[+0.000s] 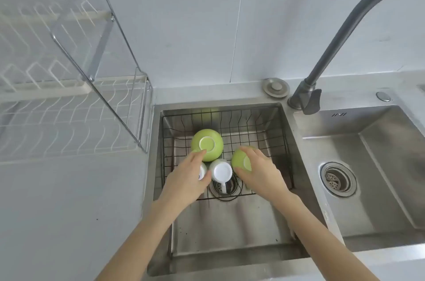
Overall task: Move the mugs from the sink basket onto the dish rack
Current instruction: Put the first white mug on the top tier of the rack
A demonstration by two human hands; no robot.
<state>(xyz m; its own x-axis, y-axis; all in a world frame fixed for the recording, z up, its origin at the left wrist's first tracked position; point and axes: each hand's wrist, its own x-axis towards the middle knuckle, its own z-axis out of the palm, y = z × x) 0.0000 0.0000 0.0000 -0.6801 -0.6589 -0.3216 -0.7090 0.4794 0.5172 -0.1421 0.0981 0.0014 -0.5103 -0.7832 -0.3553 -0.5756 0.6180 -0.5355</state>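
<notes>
A black wire sink basket (259,128) sits in the left basin. In it lie an upside-down green bowl (208,142), an upside-down white mug (221,171) with its handle toward me, a second white mug (202,173) mostly hidden, and a green cup (240,158). My left hand (188,177) wraps around the hidden white mug, fingertips touching the green bowl. My right hand (261,172) is closed over the green cup. The white dish rack (69,119) stands on the counter at the left, with nothing on it.
A clear splash panel (96,34) in a metal frame stands between the rack and the sink. A grey faucet (345,34) arches over from the right. A second basin (372,165) with a drain lies to the right. Grey counter runs in front of the rack.
</notes>
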